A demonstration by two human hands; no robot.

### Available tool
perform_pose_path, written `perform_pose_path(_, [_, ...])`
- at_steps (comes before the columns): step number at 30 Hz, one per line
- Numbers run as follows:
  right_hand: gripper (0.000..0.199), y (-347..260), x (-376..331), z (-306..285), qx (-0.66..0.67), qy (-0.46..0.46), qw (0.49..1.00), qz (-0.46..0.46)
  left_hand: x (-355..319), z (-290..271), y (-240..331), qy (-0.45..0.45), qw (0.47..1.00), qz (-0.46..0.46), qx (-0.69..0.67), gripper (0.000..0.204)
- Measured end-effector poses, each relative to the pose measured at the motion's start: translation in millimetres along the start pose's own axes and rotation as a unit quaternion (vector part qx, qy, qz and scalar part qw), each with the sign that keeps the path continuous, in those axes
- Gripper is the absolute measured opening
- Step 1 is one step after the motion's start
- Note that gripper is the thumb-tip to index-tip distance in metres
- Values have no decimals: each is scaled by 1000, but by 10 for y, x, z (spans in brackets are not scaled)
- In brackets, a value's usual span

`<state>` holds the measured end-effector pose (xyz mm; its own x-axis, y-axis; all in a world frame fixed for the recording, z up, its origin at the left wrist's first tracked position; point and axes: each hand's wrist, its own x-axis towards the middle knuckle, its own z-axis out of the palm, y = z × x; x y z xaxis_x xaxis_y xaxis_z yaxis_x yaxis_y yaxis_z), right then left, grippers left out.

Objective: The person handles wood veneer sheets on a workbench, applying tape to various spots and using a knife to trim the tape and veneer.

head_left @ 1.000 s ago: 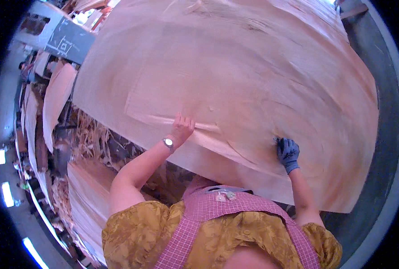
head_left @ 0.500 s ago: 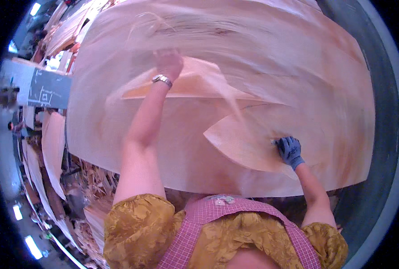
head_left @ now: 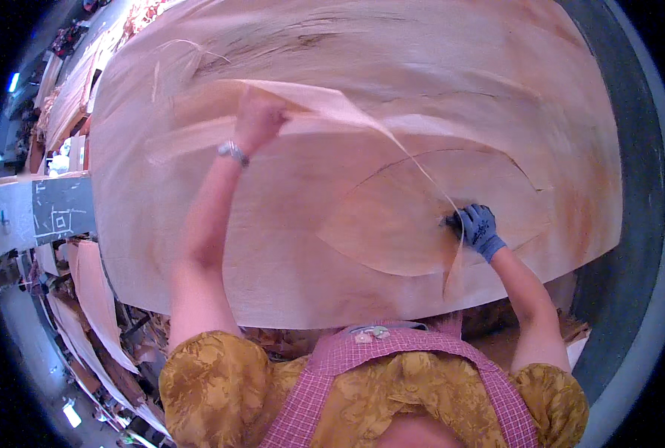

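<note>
A broad pale sheet of wood veneer (head_left: 280,280) spreads in front of me. My bare left hand (head_left: 261,119), with a metal-band watch on its wrist, is closed on a loose strip of veneer (head_left: 325,101) over the left part of the sheet. The strip is raised and narrows toward the right, and its thin end hangs by my right hand. In a blue-grey glove, my right hand (head_left: 477,230) is closed low over the sheet. Something small and dark shows at its fingertips, too hidden to name. Curved cut lines run through the veneer around that hand.
Thin curled slivers (head_left: 190,46) lie on the far left of the veneer. At the left stands a grey panel (head_left: 63,209) with chalk marks. Beyond the left edge are stacked veneer pieces (head_left: 97,299) and scraps. A dark green band (head_left: 639,187) borders the right side.
My left hand has moved left and a little farther away, lifting the veneer strip. The gloved right hand has shifted slightly left and away from me. The view has shifted a little.
</note>
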<state>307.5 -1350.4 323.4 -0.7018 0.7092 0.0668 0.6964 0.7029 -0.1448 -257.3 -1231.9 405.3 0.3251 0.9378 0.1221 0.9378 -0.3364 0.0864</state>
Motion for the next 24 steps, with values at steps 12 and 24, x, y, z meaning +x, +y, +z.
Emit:
perform_pose_path(12, [19,55,9,-135,45,17,999,-8,579,-433,572,427,831,-267,236,50])
perform_pose_path(24, [22,294,-374,-536,264,108,952,108,-584,732,3670,-94,988,-107,-59,87])
